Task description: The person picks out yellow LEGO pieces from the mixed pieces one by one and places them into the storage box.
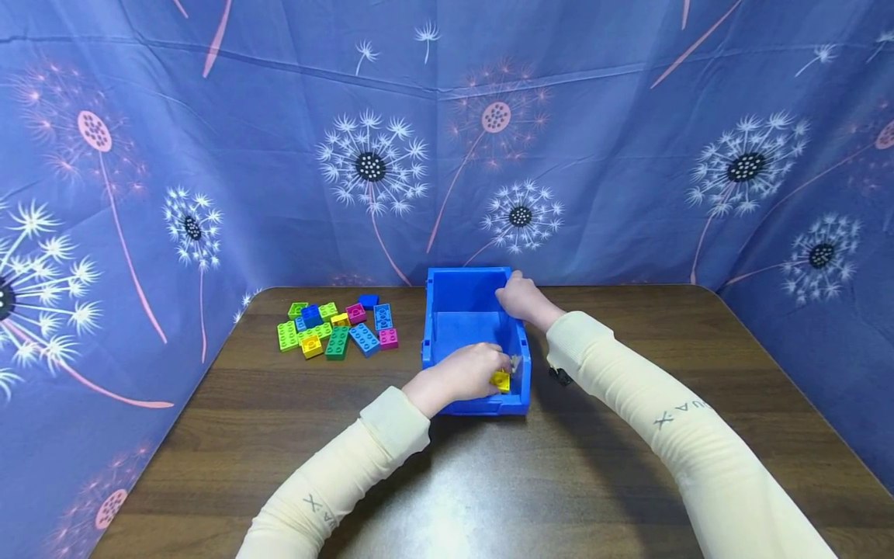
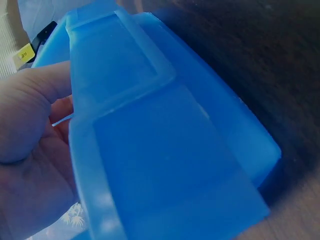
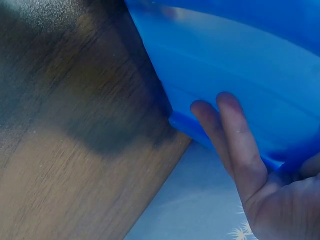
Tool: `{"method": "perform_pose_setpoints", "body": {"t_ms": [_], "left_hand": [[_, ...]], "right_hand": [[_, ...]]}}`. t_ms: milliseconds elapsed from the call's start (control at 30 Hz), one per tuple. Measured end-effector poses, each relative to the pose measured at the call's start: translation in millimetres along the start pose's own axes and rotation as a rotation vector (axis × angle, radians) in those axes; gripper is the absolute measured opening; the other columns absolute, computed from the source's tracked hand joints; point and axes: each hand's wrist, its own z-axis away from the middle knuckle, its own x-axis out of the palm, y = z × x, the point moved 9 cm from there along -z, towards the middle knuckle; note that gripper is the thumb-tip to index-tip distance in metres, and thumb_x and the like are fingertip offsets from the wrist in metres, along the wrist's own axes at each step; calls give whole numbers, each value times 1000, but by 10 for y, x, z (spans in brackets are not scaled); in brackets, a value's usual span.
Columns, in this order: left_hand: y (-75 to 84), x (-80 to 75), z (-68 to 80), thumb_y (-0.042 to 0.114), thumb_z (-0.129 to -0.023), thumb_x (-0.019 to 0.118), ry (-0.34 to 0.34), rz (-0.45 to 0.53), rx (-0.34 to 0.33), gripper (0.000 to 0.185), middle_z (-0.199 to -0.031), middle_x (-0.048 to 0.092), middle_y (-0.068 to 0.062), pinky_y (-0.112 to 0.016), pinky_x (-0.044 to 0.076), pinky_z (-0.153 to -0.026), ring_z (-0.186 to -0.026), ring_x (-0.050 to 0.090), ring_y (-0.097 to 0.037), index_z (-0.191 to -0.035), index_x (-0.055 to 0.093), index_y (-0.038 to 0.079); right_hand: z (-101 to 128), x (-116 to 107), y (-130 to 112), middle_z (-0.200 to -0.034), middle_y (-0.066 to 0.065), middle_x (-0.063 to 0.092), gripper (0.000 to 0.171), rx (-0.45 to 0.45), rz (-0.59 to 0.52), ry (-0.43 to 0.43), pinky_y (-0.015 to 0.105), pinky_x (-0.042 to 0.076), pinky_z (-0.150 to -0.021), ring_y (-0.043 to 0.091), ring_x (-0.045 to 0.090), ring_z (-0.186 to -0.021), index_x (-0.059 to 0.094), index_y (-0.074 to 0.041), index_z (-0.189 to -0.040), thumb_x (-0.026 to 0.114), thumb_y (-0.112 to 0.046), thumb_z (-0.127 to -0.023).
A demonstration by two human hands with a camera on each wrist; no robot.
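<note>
A blue plastic bin stands on the table, its low front toward me. My left hand reaches over the front into the bin, where its fingers pinch a yellow brick. From the left wrist view, the bin's front wall hides most of those fingers and the brick. At the far right corner, my right hand grips the bin's rim. Two of its fingers lie extended along the outside of the wall in the right wrist view; the thumb is mostly hidden.
Left of the bin, a loose group of bricks lies on the wooden table, among them a dark green brick, a light blue brick and a pink brick. A blue patterned cloth hangs behind and at both sides.
</note>
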Motion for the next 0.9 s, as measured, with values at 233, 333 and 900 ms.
{"method": "perform_pose_setpoints", "body": {"t_ms": [233, 333, 900], "left_hand": [[5, 27, -26, 20, -81, 75, -12, 2, 20, 36, -109, 67, -1, -25, 50, -91, -102, 63, -14, -115, 68, 13], [2, 30, -31, 20, -81, 75, -13, -29, 21, 34, -108, 68, 0, -25, 50, -91, -101, 62, -14, -114, 68, 14], [17, 63, -48, 23, -82, 74, 6, -197, 42, 30, -105, 70, 4, -24, 49, -90, -98, 59, -13, -111, 70, 19]], "right_hand": [[-10, -8, 0, -107, 31, 52, 57, -12, 14, 8, 40, 57, -61, 27, 63, -66, 17, 14, -137, 35, -23, -98], [-12, -10, -4, -105, 30, 53, 56, -13, 15, 10, 39, 56, -59, 28, 62, -66, 18, 14, -136, 36, -23, -98], [-6, -11, -7, -109, 31, 52, 57, -22, 22, 11, 41, 56, -63, 31, 63, -76, 20, 14, -135, 36, -24, -97]]}}
